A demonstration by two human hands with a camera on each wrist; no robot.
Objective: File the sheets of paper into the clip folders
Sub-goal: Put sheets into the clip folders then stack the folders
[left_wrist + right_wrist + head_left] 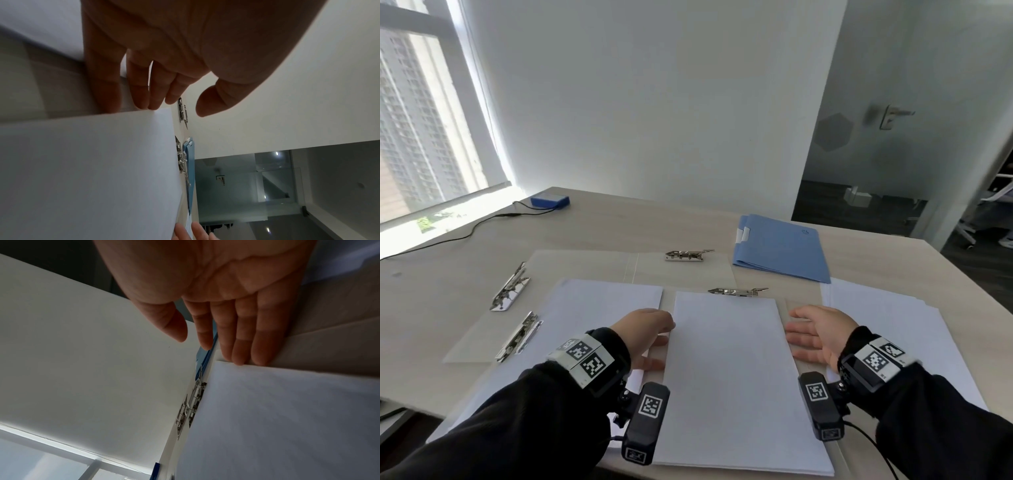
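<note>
Legible text: none.
Square black-and-white coded markers (591, 359) stand on the wrist-worn bands and camera housings, patterns only, no letters or digits. A faint dark mark sits on the cover of the blue folder (784, 250), too small to read. The sheets of paper (732, 370) show no print.

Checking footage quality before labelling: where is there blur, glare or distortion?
Head view: window bright, straight lines bowed, door handle smeared. Left wrist view: left hand dim and backlit, table edge blurred. Right wrist view: paper stack soft, streaky.
</note>
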